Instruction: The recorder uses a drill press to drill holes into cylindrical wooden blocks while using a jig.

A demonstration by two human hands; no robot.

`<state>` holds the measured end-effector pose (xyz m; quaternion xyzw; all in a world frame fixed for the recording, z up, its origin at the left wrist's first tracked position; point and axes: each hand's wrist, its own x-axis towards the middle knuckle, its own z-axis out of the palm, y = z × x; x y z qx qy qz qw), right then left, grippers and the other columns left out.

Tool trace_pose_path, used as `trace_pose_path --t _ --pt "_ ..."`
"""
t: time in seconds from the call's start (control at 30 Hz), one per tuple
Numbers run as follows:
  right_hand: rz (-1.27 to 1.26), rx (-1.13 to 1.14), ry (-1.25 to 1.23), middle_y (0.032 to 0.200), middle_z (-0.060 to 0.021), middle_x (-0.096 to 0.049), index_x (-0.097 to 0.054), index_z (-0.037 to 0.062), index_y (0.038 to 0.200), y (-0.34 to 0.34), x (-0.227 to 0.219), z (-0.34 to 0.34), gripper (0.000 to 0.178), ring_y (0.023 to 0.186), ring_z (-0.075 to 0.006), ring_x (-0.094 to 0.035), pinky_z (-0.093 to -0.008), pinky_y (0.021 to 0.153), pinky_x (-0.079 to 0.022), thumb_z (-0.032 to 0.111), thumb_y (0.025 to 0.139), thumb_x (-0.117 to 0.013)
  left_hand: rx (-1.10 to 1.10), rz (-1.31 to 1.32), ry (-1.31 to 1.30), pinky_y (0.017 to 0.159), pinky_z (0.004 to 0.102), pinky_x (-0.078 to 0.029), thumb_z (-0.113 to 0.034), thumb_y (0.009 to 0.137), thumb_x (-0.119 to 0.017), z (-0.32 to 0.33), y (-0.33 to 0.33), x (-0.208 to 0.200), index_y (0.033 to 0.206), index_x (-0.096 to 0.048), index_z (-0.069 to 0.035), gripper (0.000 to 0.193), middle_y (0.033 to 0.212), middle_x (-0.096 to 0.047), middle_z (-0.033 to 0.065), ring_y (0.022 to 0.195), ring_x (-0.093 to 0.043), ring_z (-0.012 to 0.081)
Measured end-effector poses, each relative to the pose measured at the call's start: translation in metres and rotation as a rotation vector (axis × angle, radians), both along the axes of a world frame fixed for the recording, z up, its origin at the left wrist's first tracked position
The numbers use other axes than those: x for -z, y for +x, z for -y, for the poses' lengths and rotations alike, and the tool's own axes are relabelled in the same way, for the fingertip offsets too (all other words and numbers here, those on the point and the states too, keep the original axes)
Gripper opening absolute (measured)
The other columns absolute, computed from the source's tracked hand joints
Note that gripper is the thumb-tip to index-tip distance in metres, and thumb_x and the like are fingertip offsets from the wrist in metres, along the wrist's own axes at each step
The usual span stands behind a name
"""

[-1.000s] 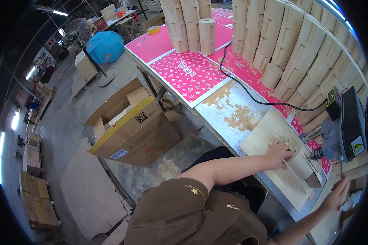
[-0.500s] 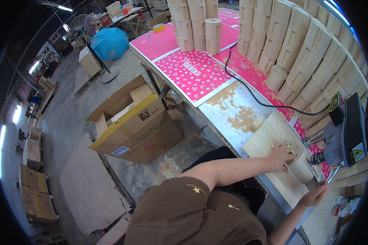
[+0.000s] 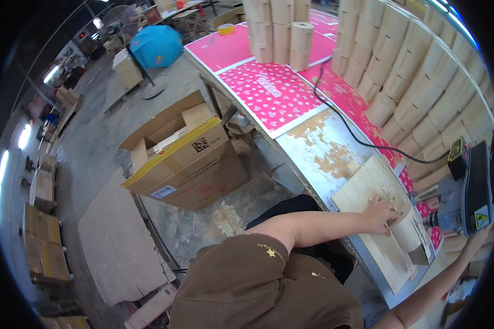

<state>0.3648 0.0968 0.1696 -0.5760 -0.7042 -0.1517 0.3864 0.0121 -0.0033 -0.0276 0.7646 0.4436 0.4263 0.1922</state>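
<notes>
A pale wooden cylinder [image 3: 405,233] lies on its side on a wooden board jig [image 3: 362,203] at the table's edge. My left hand [image 3: 381,215] grips the cylinder's near-left end, fingers curled over it and against the jig. Just right of the cylinder is a dark bench drill [image 3: 472,189], its chuck [image 3: 432,220] pointing at the wood. My right arm reaches out beneath the drill to the far right. There my right hand [image 3: 484,233] is at the drill's lower side, its fingers hidden by the machine and the dark rim of the picture.
Stacked wooden cylinders [image 3: 403,82] line the table's far right side, with more stacks [image 3: 271,33] at the back. A black cable [image 3: 362,141] crosses the pink-and-white tabletop [image 3: 269,93]. Sawdust [image 3: 332,159] lies near the jig. An open cardboard box [image 3: 189,164] stands left of the table.
My right hand has moved from the thin metal lever beside the cylinder, outward and up to the drill's far side. My left hand stays on the cylinder. The view has shifted slightly.
</notes>
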Motion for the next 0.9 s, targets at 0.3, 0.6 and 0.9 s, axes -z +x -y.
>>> trace_pose_path --t 0.3,0.6,0.9 --pt "0.079 -0.213 -0.48 0.113 -0.0145 -0.054 -0.051 0.0044 0.121 -0.087 0.112 0.151 0.051 0.109 -0.0307 -0.048 -0.0368 0.092 -0.037 0.02 0.076 -0.069 0.078 0.056 -0.01 0.075 0.0414 -0.034 -0.027 0.052 -0.079 -0.01 -0.005 0.0 0.07 -0.055 -0.01 0.034 0.079 -0.053 0.0038 0.083 -0.054 0.0249" --pt "0.018 -0.066 -0.395 0.09 -0.0111 -0.056 -0.057 0.0048 0.098 -0.125 0.103 0.17 0.031 0.083 -0.0319 -0.049 -0.0392 0.074 -0.041 0.013 0.07 -0.07 0.139 0.141 -0.174 0.06 0.0197 -0.039 -0.005 0.059 -0.078 0.005 -0.097 -0.049 0.087 -0.065 -0.005 0.031 0.08 -0.054 0.0008 0.073 -0.051 0.0085" --pt "-0.027 -0.136 -0.414 0.084 -0.0112 -0.053 -0.056 0.003 0.091 -0.124 0.102 0.21 0.033 0.083 -0.0317 -0.048 -0.0382 0.073 -0.039 0.009 0.063 -0.072 -0.111 0.724 -0.734 0.053 0.0208 -0.041 -0.015 0.071 -0.074 0.019 -0.191 -0.07 0.08 -0.065 -0.001 0.019 0.07 -0.062 0.0014 0.059 -0.055 0.0068"
